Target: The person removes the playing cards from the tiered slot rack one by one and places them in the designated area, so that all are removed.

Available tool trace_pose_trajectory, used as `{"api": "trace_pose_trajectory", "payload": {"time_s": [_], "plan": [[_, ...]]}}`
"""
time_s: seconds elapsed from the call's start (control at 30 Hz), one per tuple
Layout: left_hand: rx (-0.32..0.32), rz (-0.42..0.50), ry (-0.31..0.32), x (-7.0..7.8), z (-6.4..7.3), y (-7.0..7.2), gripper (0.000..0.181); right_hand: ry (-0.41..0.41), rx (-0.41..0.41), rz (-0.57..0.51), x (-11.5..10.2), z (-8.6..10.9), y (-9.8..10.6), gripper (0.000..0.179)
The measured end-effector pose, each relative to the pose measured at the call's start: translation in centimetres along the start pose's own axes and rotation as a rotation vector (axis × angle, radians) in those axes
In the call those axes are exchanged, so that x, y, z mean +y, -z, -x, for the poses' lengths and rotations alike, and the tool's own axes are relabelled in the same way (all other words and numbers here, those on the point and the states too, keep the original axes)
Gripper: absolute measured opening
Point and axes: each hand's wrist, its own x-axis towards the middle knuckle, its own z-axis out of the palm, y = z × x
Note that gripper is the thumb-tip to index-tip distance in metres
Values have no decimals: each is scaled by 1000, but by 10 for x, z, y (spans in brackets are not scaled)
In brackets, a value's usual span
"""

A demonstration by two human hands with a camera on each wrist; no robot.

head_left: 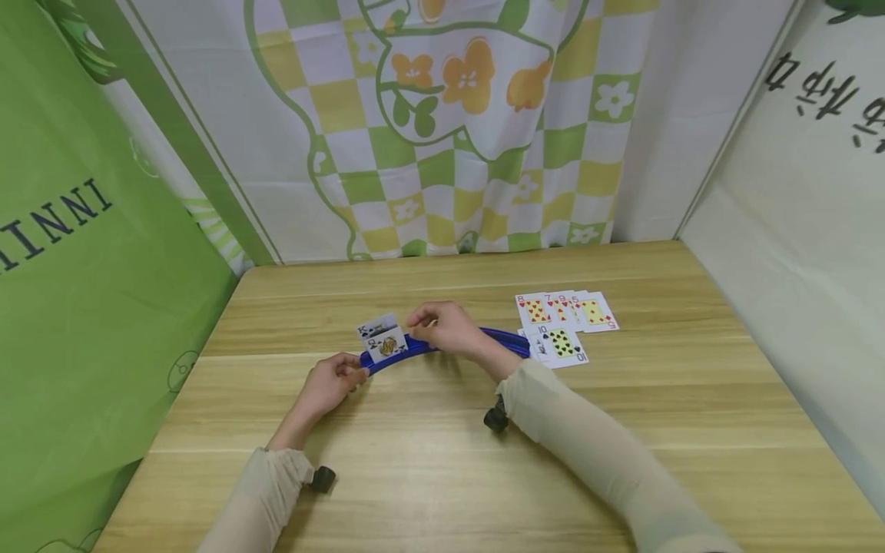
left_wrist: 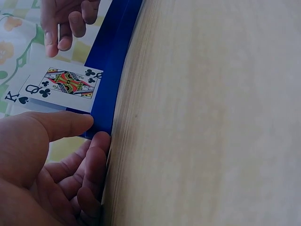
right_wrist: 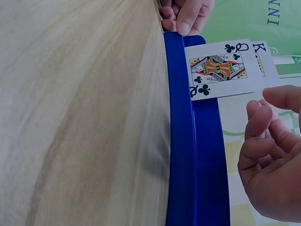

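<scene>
A curved blue playing card holder (head_left: pixel 419 347) lies across the middle of the table. In its left part stand a queen of clubs (right_wrist: pixel 217 69) and, behind it, a king of spades (left_wrist: pixel 18 97). My left hand (head_left: pixel 333 383) pinches the holder's left end, with the thumb on the front and the fingers under the edge. Just right of the two cards, my right hand (head_left: pixel 449 329) hovers over the holder. Its fingers are loosely bent and I see no card in them; the fingertips (right_wrist: pixel 259 118) are near the king's edge.
Beyond the holder's right end, face-up red cards (head_left: pixel 535 311) overlap in a row on the wooden table (head_left: pixel 442 476). Below them a ten of spades (head_left: pixel 567 343) partly covers another card. A patterned curtain (head_left: pixel 477 200) hangs behind the table.
</scene>
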Motion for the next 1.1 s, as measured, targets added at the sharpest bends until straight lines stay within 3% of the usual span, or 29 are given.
{"api": "trace_pose_trajectory", "payload": {"time_s": [0.63, 1.1], "plan": [[1, 10, 0, -2, -1, 0, 33, -22, -24, -12, -5, -4, -13, 14], [-4, 18, 4, -3, -2, 0, 33, 0, -42, 9, -9, -5, -11, 10]]}}
